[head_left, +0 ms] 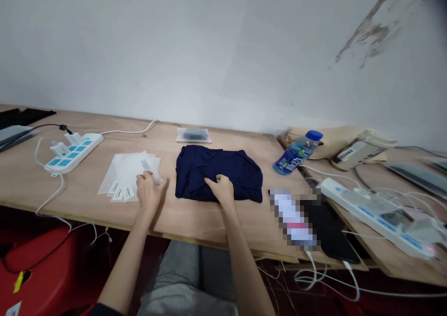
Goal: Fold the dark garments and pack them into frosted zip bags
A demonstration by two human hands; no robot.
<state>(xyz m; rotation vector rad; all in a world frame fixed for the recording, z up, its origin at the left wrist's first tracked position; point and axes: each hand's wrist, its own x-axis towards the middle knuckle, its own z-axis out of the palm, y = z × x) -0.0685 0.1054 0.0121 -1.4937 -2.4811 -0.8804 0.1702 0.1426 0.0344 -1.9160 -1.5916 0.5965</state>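
Head view: your right hand pinched the near edge of the folded navy cloth garment mid-worktop; left hand curled around a small white tube beside clear plastic bags. Better to flatten the fold before lifting.

A pixelated patch hides something beside the phone.
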